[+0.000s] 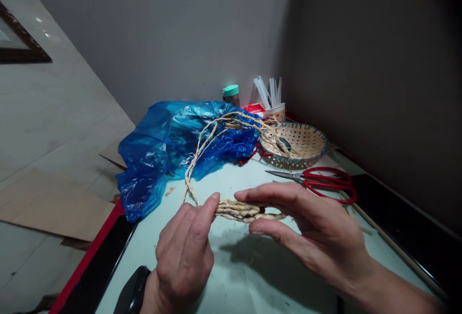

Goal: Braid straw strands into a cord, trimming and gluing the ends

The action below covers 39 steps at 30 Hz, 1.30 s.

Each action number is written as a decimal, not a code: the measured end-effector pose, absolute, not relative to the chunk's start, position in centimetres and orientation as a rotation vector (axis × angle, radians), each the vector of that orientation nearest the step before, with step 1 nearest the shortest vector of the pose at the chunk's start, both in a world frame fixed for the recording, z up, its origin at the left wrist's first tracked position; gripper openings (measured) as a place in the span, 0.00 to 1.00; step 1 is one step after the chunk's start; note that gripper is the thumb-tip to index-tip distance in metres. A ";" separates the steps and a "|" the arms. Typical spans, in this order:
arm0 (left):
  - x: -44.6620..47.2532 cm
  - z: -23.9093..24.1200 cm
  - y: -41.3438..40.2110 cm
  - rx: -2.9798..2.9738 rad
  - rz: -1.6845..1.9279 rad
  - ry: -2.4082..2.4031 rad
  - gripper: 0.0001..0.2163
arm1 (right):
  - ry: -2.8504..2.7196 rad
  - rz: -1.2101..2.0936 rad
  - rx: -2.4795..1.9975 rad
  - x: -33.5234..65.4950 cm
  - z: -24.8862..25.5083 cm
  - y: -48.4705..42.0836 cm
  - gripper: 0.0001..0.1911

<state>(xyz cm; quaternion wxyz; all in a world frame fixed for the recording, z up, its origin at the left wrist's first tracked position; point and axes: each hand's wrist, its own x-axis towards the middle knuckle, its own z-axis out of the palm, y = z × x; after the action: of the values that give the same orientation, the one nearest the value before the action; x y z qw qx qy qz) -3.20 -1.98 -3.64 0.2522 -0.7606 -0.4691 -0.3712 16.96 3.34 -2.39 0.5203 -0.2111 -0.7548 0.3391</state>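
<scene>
My left hand (187, 242) pinches one end of a small flattened coil of twisted straw cord (240, 210), its thumb lying along the near side. At the coil's other end, my right hand (310, 227) is open, with fingers stretched over the top and the thumb apart below; whether the fingertips touch the coil is unclear. Long loose strands of cord (197, 157) run up from behind my left hand and arch over to the back. They lie across a crumpled blue plastic bag (159, 145) and reach a shallow woven basket (306, 143).
Red-handled scissors (314, 179) lie beyond my right hand, blades pointing left. Behind the bag stand a teal-capped bottle (231, 94) and a cup (277, 109) holding clear strips. The pale green table (231, 266) meets a grey wall (187, 30). Cardboard (54, 203) lies on the floor at left.
</scene>
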 end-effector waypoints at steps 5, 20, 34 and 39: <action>-2.9 -3.2 -1.2 -1.984 -1.063 -1.173 0.17 | -1.827 0.694 -0.518 17.1 -2.5 3.4 0.17; -2.7 -4.1 -0.2 -1.994 -1.195 -1.418 0.10 | -1.767 0.692 -0.572 16.8 -2.8 4.3 0.12; -2.7 -4.7 -1.6 -1.979 -1.012 -1.673 0.14 | -1.673 1.123 -0.650 16.7 -4.1 4.3 0.26; -2.9 -5.2 -1.5 -1.948 -0.997 -1.696 0.12 | -1.774 1.127 -0.691 17.1 -3.7 4.7 0.29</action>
<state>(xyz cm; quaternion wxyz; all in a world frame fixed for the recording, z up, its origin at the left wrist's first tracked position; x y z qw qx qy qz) -2.87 -1.47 -5.23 0.1854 -0.6914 -0.6020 -0.3537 17.13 4.75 -3.67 0.4480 -0.2793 -0.7169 0.4552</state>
